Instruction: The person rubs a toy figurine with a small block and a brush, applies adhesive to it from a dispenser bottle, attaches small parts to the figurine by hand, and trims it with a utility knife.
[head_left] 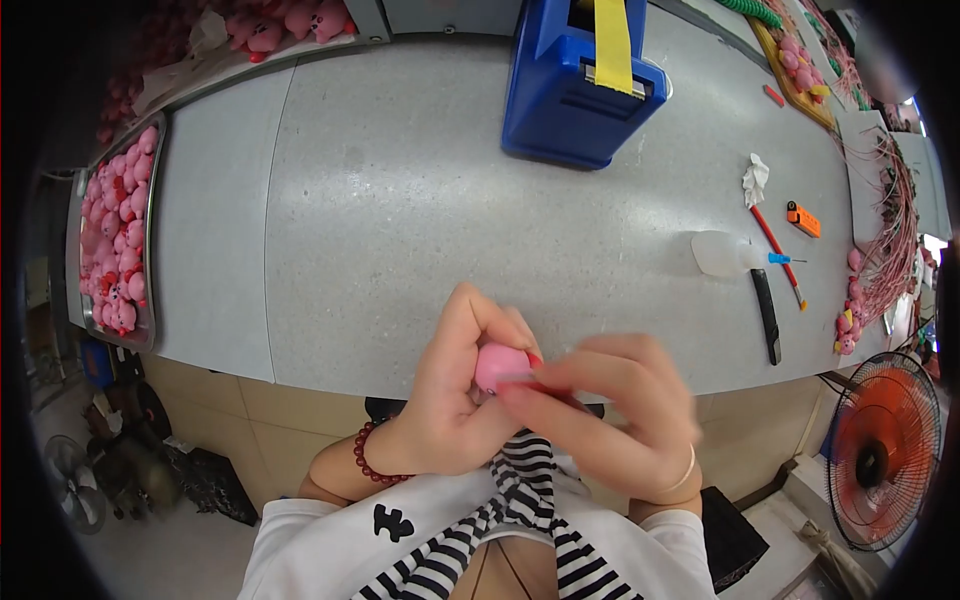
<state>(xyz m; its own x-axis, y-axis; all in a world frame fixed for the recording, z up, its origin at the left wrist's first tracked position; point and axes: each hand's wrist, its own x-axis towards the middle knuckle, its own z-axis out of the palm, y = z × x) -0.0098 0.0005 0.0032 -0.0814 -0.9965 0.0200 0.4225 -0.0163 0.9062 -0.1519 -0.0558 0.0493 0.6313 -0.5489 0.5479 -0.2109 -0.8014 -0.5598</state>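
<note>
My left hand [447, 395] is closed round a small round pink figurine [502, 367] with red parts, held above the table's front edge in front of my chest. My right hand [620, 410] meets it from the right, thumb and forefinger pinched together. Between those fingers a thin, pale, flat piece lies against the figurine's surface. Motion blur and the fingers hide what it is. Part of the figurine is covered by my left fingers.
A metal tray [153, 240] of pink figurines stands at the left. A blue tape dispenser [560, 110] stands at the back. To the right lie a squeeze bottle [722, 254], a red brush [775, 240], a black-handled tool [766, 318] and an orange lighter [803, 219]. A fan [876, 452] runs beyond.
</note>
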